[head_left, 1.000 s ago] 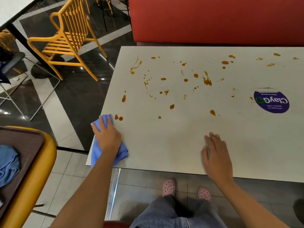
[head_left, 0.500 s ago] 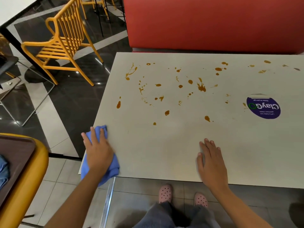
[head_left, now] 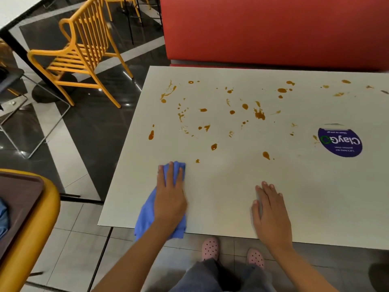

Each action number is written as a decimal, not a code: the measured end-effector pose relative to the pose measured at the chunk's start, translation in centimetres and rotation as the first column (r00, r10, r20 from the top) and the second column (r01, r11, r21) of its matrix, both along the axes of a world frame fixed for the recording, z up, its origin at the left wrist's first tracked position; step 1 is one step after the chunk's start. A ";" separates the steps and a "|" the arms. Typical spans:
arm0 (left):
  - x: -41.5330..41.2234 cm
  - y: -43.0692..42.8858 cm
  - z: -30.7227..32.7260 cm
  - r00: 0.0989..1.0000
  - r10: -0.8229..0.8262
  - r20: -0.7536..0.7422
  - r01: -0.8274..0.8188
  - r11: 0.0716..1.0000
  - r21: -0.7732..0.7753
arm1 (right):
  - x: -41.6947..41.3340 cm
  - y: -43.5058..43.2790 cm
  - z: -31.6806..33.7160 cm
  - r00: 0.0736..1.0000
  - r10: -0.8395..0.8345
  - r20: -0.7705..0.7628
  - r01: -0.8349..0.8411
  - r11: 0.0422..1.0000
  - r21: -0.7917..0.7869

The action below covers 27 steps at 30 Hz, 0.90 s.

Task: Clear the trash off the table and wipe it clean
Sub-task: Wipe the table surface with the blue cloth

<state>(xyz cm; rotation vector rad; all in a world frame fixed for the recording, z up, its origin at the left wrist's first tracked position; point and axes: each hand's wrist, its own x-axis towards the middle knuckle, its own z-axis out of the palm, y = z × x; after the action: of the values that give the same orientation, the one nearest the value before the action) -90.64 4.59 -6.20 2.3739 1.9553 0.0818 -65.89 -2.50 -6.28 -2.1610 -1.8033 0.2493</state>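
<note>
While the left grip (head_left: 170,199) presses flat, fingers straight, on the blue cloth (head_left: 147,216) at the near left edge of the white bench (head_left: 221,186), the right grip (head_left: 270,216) lies spread, palm down, on the bench nearby, with brown stains (head_left: 260,115) dotting the far half.

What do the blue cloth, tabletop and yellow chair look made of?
Blue cloth: soft matte fabric, maybe microfibre; it bunches and folds under the left hand.
Tabletop: smooth off-white laminate-like sheet, low sheen; the brown drops sit on it unabsorbed.
Yellow chair: thin slats, even colour, slight gloss; painted metal or moulded plastic, cannot tell.
</note>
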 end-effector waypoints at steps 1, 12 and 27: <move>-0.5 -0.5 0.4 0.999 -0.028 0.017 0.028 1.000 -0.006 | 0.0 0.0 0.0 1.000 0.002 -0.003 -0.002 1.000 -0.001; -7.6 7.0 2.5 0.928 0.372 -0.026 -0.372 0.918 -0.139 | 0.3 0.8 0.4 0.996 0.019 0.087 -0.020 1.000 0.008; 2.0 2.9 1.1 0.999 -0.035 -0.037 0.035 0.999 -0.013 | 0.4 3.8 0.0 1.000 0.013 0.024 -0.012 0.998 -0.063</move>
<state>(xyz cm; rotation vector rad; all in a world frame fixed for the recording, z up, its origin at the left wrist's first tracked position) -88.69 7.46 -5.13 2.4178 1.9235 0.0241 -65.46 1.29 -6.33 -2.2052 -1.8464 0.2883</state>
